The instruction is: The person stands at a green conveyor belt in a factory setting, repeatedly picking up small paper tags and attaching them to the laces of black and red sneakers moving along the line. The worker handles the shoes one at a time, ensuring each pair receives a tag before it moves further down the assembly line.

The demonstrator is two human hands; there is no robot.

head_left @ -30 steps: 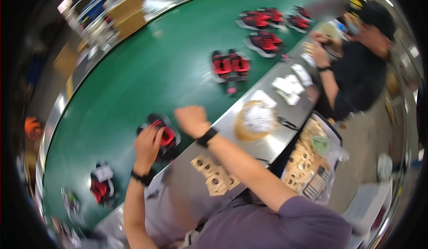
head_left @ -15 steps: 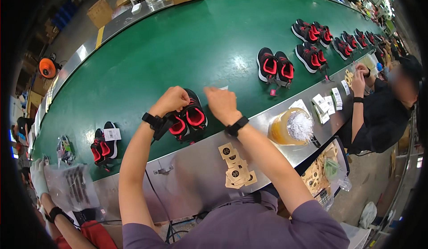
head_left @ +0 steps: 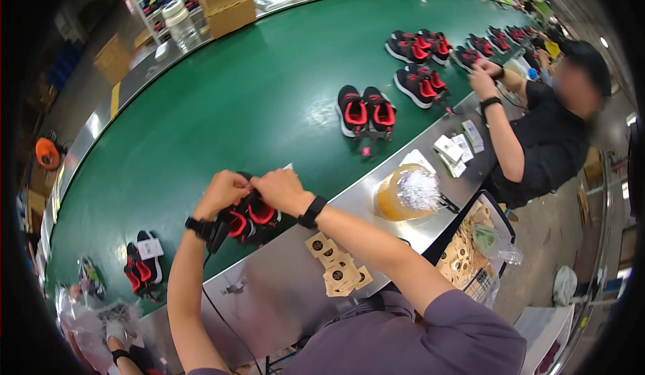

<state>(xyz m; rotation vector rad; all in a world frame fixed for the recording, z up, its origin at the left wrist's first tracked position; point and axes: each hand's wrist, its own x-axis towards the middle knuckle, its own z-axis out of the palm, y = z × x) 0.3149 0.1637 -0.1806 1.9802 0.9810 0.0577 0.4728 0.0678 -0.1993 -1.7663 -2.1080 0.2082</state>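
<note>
A pair of black sneakers with red lining [head_left: 263, 214] stands on the green belt in front of me, partly covered by my hands. Over the toe end, my left hand [head_left: 226, 191] has its thumb and fingers pinched together. My right hand [head_left: 279, 189] meets it there, its fingertips also pressed together. Whatever lies between the fingers is too small to make out. A corner of white paper shows just behind my right hand.
Several more black-red sneakers [head_left: 366, 109] stand along the belt [head_left: 222, 99]. On the metal ledge lie brown cards [head_left: 339, 275], a yellowish tub of white strands [head_left: 396, 197] and white label stacks [head_left: 451, 152]. A co-worker [head_left: 537, 126] is at right.
My right hand has come in to meet my left over the sneakers. The whole view has shifted, so things sit further left. The co-worker's hands now reach toward sneakers on the belt.
</note>
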